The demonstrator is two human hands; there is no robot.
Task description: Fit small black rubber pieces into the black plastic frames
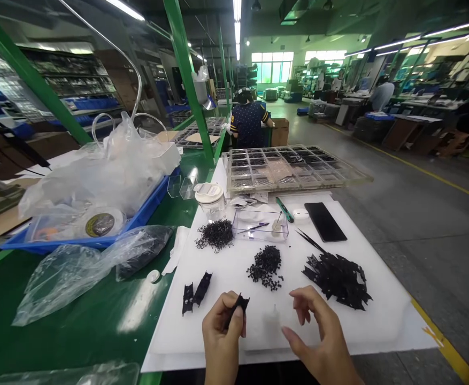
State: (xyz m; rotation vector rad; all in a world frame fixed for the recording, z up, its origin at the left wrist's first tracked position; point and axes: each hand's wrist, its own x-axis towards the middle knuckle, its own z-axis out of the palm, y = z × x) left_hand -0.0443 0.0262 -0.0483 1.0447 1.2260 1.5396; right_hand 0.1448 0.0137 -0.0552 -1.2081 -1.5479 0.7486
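Pinched between the thumb and fingers of my left hand (pixel 225 326) is a small black plastic part (pixel 240 303); much of it is hidden by the hand. My right hand (pixel 314 331) hovers over the white foam board (pixel 178 339) with thumb and fingers apart and nothing between them. Two black parts (pixel 197 293) lie side by side left of my left hand. Ahead of my hands sits a pile of tiny black pieces (pixel 267 262). Flat black parts (pixel 338 278) are heaped to the right. Thin bent black pieces (pixel 215 234) form another pile at the upper left.
Tweezers (pixel 311 239), a black phone (pixel 325 221), a green cutter (pixel 284 209), a clear box (pixel 260 224) and a lidded cup (pixel 210 200) stand farther back. Behind is a compartment tray (pixel 290 166). A blue bin (pixel 138 222) with plastic bags is at left. A person (pixel 248 120) sits ahead.
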